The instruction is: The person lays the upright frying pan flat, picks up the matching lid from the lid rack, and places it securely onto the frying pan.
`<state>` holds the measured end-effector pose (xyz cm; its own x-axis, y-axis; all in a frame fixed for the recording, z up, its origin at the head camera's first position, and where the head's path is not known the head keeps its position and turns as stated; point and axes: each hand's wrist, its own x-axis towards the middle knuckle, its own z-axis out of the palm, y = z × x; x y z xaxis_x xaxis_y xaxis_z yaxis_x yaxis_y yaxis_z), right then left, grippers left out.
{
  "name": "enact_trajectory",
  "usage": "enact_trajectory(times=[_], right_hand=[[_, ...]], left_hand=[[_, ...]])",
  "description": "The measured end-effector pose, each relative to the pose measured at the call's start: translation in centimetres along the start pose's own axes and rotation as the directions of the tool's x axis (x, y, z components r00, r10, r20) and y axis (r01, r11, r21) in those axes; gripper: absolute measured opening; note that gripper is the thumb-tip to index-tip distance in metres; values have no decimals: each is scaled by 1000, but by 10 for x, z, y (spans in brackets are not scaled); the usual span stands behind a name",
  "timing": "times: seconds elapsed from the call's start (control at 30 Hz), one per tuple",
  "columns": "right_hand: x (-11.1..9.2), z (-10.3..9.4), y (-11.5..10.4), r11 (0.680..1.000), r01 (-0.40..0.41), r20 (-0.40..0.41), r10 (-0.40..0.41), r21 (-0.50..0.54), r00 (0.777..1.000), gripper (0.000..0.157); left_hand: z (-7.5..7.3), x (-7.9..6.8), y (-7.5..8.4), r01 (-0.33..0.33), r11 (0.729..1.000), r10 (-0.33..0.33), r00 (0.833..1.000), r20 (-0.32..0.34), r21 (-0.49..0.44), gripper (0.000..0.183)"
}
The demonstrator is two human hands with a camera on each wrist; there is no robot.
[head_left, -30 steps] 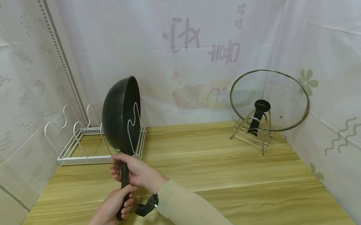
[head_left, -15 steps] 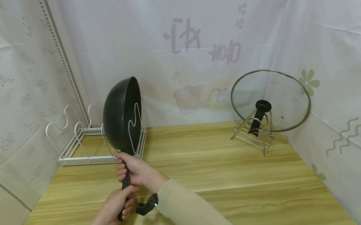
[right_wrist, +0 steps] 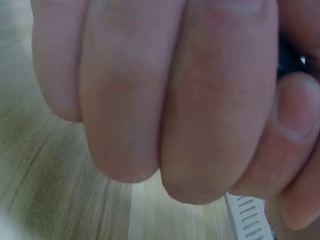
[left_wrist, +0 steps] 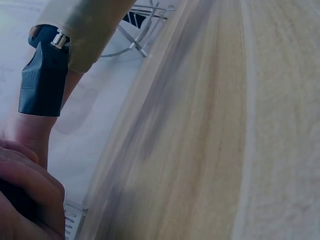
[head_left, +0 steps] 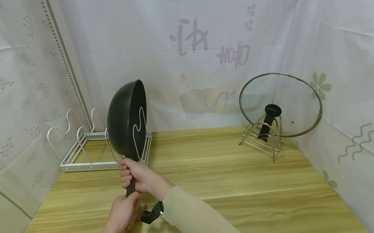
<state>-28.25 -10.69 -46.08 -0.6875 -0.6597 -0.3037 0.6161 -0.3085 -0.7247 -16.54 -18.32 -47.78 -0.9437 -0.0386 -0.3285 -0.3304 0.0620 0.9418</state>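
Observation:
A black wok point(head_left: 118, 118) stands on its side at the left in the head view, its open face turned to the right. It sits between the wire dividers of a white pan rack point(head_left: 88, 166). My right hand point(head_left: 139, 175) grips the black handle point(head_left: 130, 189) close under the wok's body. Just below it, my left hand point(head_left: 123, 212) holds the lower part of the handle and hides its end. In the right wrist view, curled fingers point(right_wrist: 215, 105) fill most of the picture. The left wrist view catches the left hand's curled fingers point(left_wrist: 35, 185) at its lower left.
At the back right, a glass lid point(head_left: 296, 100) with a black knob leans in a small wire stand point(head_left: 266, 144). A black wrist mount point(head_left: 152, 213) juts from the right sleeve. Patterned cloth point(head_left: 163, 27) hangs behind and beside the wooden table point(head_left: 222, 181).
The left hand has turned and shifted slightly to the right on the handle, covering its end. The right hand has moved slightly right over the second. The wok stays in the rack.

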Motion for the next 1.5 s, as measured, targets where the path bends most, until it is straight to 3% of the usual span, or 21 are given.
enact_trajectory(times=[0.37, 0.73, 1.5], right_hand=[[-2, 1, 0, 1000, 7, 13, -7, 7, 1000, 43], [-6, 5, -4, 1000, 10, 25, -10, -2, 1000, 44], [-19, 14, -13, 999, 37, 96, -35, -13, 995, 46]], left_hand=[[2, -1, 2, 3, 996, 2, 998, -58, 84, 43], [3, -7, 8, 3, 996, 3, 997, -72, 88, 41], [0, -18, 19, -29, 969, 57, 993, -104, 247, 39]])
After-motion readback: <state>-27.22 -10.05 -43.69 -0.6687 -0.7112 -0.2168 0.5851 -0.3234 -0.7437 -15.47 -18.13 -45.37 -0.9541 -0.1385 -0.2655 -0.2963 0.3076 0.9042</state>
